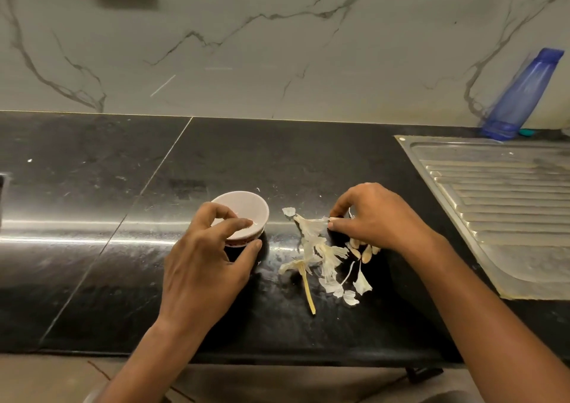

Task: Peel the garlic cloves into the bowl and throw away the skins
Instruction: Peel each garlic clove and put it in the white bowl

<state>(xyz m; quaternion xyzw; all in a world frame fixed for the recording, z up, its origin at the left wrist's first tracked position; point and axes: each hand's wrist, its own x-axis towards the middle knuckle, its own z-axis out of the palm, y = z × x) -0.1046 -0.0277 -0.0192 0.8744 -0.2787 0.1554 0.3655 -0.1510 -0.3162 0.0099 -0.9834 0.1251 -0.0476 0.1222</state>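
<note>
Head view | small round white bowl [243,209] on glossy black stone counter [92,248] | left hand [203,263] over its near rim, fingers spread | right of bowl: papery skins [320,248], cloves [364,250] | right hand [379,217] fingertips pinching a skin | no legible writing

The counter [277,162] is black and shiny with little white specks. The wall [277,41] at the top is white with grey wiggly lines like marble. The small bowl [246,208] in the middle is white inside, with a dark red band low on its side. The garlic skins [320,248] are pale white and yellowish. The bottle [524,94] at upper right is blue. The sink tray [499,205] at right is silver with stripes.
</note>
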